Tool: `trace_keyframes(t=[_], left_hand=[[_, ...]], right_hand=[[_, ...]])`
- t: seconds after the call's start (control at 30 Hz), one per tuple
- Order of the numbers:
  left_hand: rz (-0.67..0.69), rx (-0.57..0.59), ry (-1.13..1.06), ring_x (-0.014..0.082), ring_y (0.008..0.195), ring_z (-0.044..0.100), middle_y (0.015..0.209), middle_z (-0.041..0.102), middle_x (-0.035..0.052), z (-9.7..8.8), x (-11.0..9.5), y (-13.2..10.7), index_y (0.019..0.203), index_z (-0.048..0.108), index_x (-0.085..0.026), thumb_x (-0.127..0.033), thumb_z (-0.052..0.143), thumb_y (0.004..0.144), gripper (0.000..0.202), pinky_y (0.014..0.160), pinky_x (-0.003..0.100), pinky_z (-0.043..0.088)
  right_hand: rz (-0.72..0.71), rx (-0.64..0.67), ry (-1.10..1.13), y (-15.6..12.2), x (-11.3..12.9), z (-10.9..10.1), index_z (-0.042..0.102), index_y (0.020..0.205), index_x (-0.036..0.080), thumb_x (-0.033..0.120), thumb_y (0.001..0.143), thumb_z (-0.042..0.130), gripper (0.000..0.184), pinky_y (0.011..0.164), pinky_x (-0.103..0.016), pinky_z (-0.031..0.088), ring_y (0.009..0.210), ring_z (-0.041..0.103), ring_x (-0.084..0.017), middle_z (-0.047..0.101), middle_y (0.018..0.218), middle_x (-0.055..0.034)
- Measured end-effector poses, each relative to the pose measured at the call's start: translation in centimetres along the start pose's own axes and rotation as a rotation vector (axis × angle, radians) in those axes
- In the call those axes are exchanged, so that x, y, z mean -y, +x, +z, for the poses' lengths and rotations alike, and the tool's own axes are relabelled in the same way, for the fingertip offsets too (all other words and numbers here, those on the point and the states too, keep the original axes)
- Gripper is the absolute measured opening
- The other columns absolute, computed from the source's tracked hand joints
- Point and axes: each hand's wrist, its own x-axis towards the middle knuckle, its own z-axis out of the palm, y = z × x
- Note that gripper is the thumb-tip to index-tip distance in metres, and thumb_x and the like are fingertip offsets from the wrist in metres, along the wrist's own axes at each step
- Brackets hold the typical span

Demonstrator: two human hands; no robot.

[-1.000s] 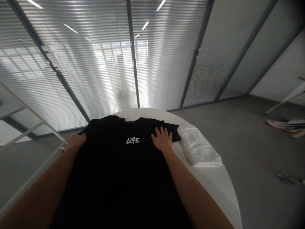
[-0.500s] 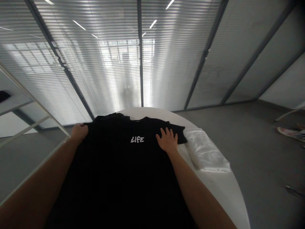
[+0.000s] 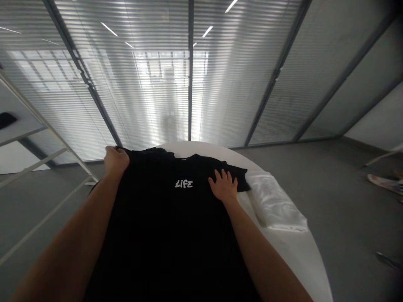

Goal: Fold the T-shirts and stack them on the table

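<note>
A black T-shirt (image 3: 176,218) with white lettering on its chest lies spread over a round white table, its neckline toward the far edge. At the far left, my left hand (image 3: 116,160) is closed on the shirt's sleeve, which it holds near the table's edge. My right hand (image 3: 223,186) rests flat on the shirt beside the other sleeve, with fingers spread. The shirt's lower end runs out of view toward me.
The white table (image 3: 296,251) shows along its right side. Folded white satiny cloth (image 3: 277,201) lies there, next to the right sleeve. A pale metal frame (image 3: 47,123) stands close at the left. Beyond the table is a glass partition with blinds (image 3: 220,84).
My left hand has moved up and to the right with the sleeve in its grip. My right hand stays on the shirt. The view has shifted slightly.
</note>
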Motion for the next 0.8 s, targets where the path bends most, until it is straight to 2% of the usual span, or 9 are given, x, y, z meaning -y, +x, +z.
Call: trace_keyframes(t=[0.03, 0.07, 0.13, 0.2, 0.3, 0.4, 0.57, 0.67, 0.8], left_hand=[[-0.001, -0.022, -0.015, 0.0302, 0.098, 0.062, 0.109, 0.065, 0.0202, 0.1, -1.1, -0.9, 0.127, 0.045, -0.004, -0.032, 0.036, 0.094, 0.044, 0.079, 0.041, 0.047], [0.085, 0.057, -0.055, 0.0275, 0.095, 0.063, 0.11, 0.066, 0.0171, 0.2, -2.2, -1.8, 0.126, 0.049, -0.009, -0.035, 0.04, 0.093, 0.042, 0.076, 0.037, 0.048], [0.311, 0.366, -0.221, 0.02, 0.082, 0.065, 0.116, 0.066, 0.0126, 0.5, -3.6, -3.8, 0.132, 0.047, -0.015, -0.043, 0.044, 0.093, 0.047, 0.066, 0.029, 0.049], [0.347, 0.491, -0.371, 0.0141, 0.068, 0.065, 0.123, 0.063, 0.011, 0.8, -3.9, -5.0, 0.136, 0.043, -0.019, -0.048, 0.038, 0.094, 0.052, 0.057, 0.025, 0.047], [0.312, 0.412, -0.334, 0.0134, 0.067, 0.065, 0.116, 0.067, 0.0071, 1.5, -2.7, -5.2, 0.122, 0.057, -0.02, -0.044, 0.036, 0.094, 0.043, 0.063, 0.027, 0.05], [0.434, 0.355, -0.084, 0.0199, 0.095, 0.065, 0.11, 0.07, 0.0064, 2.7, -1.1, -5.0, 0.11, 0.066, -0.02, -0.035, 0.041, 0.091, 0.035, 0.087, 0.033, 0.049], [0.661, 0.345, 0.265, 0.0311, 0.136, 0.037, 0.15, 0.043, 0.0067, 5.6, 0.6, -7.8, 0.138, 0.051, -0.026, -0.044, 0.036, 0.094, 0.05, 0.106, 0.052, 0.034], [0.633, 0.316, 0.369, 0.0305, 0.141, 0.03, 0.154, 0.036, 0.0061, 6.8, 1.3, -9.2, 0.144, 0.043, -0.027, -0.047, 0.03, 0.096, 0.054, 0.11, 0.056, 0.025], [0.575, 0.246, 0.429, 0.0334, 0.14, 0.03, 0.152, 0.039, 0.0081, 6.9, 1.0, -8.8, 0.143, 0.045, -0.024, -0.051, 0.028, 0.095, 0.058, 0.11, 0.061, 0.021]], right_hand=[[-0.003, -0.008, 0.005, 0.0, 0.0, 0.0, 0.03, 0.151, 0.025, 0.057, 0.095, 0.026, 0.065, 0.112, -0.056, 0.01, 0.145, 0.015, -0.033, 0.025, 0.158, -0.0099], [-0.004, -0.015, 0.009, 0.0, 0.0, 0.1, 0.031, 0.151, 0.025, 0.057, 0.095, 0.027, 0.065, 0.112, -0.056, 0.011, 0.144, 0.016, -0.033, 0.026, 0.157, -0.0099], [-0.003, -0.018, 0.013, 0.1, -0.1, 0.2, 0.032, 0.151, 0.025, 0.057, 0.094, 0.028, 0.065, 0.112, -0.057, 0.011, 0.144, 0.017, -0.033, 0.027, 0.157, -0.01], [0.0, -0.017, 0.008, 0.1, -0.1, 0.2, 0.032, 0.15, 0.025, 0.057, 0.095, 0.027, 0.064, 0.112, -0.057, 0.012, 0.144, 0.018, -0.033, 0.027, 0.157, -0.0101], [-0.004, -0.014, -0.003, 0.2, -0.1, 0.3, 0.031, 0.151, 0.026, 0.057, 0.095, 0.025, 0.064, 0.111, -0.057, 0.012, 0.144, 0.017, -0.033, 0.027, 0.157, -0.0098], [0.0, -0.017, -0.002, 0.2, -0.1, 0.4, 0.032, 0.15, 0.026, 0.057, 0.095, 0.025, 0.064, 0.111, -0.057, 0.012, 0.144, 0.017, -0.033, 0.027, 0.157, -0.0094], [0.0, -0.031, 0.013, 0.2, -0.2, 0.4, 0.033, 0.15, 0.026, 0.057, 0.094, 0.028, 0.064, 0.111, -0.057, 0.011, 0.144, 0.018, -0.033, 0.028, 0.157, -0.0102], [-0.003, -0.025, 0.015, 0.2, -0.2, 0.3, 0.033, 0.15, 0.025, 0.056, 0.095, 0.028, 0.064, 0.111, -0.057, 0.012, 0.144, 0.017, -0.034, 0.028, 0.156, -0.0107], [0.002, -0.027, 0.017, 0.2, -0.1, 0.4, 0.033, 0.15, 0.025, 0.056, 0.095, 0.027, 0.063, 0.111, -0.057, 0.01, 0.144, 0.017, -0.033, 0.028, 0.156, -0.0102]])
